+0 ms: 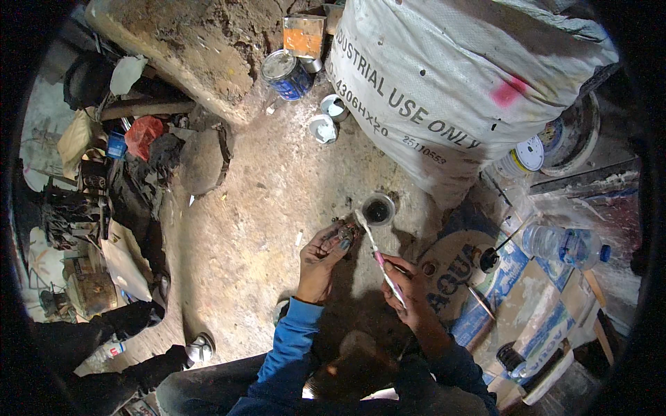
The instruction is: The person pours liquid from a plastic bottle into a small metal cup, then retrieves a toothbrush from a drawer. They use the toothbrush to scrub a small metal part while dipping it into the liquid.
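A pink and white toothbrush [378, 256] slants up and to the left from my right hand [408, 288], whose fingers are closed round its handle. Its bristle head lies right beside the fingertips of my left hand [326, 251]; whether they touch I cannot tell. Those left fingers pinch a small dark, grimy piece [350, 232], mostly covered by the fingers and too small to name. Dark smears mark the fingers. Just beyond the brush head stands a small round cup [390, 201] with dark contents, on the bare floor.
A big white woven sack [416, 83] stands at the far right. Paint cans [288, 78] and small white-stained cups [323, 129] sit beyond. To the right lie flattened cardboard [451, 277] and a plastic bottle [565, 245]. Clutter and a red plastic bag [144, 136] line the left; another person's dark-clad legs [132, 347] show lower left.
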`<state>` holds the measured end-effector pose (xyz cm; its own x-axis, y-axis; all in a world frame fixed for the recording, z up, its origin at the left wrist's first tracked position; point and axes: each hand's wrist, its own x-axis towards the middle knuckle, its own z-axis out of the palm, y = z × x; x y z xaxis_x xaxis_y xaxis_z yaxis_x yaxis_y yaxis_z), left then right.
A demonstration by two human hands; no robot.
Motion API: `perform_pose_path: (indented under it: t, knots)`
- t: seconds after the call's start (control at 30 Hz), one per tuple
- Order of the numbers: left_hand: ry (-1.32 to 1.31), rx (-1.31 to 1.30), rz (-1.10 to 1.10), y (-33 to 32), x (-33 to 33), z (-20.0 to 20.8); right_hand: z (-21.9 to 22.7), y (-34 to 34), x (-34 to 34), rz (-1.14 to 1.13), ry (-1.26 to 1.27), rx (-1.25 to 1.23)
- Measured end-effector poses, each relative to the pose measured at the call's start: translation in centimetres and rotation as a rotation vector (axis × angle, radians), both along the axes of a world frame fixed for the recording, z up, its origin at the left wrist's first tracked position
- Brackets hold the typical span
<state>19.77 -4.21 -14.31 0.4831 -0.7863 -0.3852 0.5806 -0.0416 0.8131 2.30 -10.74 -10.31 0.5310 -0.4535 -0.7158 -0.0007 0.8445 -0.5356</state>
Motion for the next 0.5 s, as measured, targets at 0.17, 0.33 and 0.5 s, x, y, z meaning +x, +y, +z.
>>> perform_pose_path:
  t: [0.17, 0.33, 0.5]
  knots:
    - [0.201, -0.065, 0.009, 0.5, 0.6, -0.3, 0.6, 0.1, -0.9, 0.141, -0.061, 0.186]
    - [0.196, -0.061, -0.035, 0.9, 0.8, -0.7, 0.0, 1.0, -0.9, 0.181, 0.005, -0.28]
    - [0.182, -0.06, -0.046, 0.9, 1.0, -0.8, -1.2, 2.4, 0.3, 0.104, 0.167, -0.965]
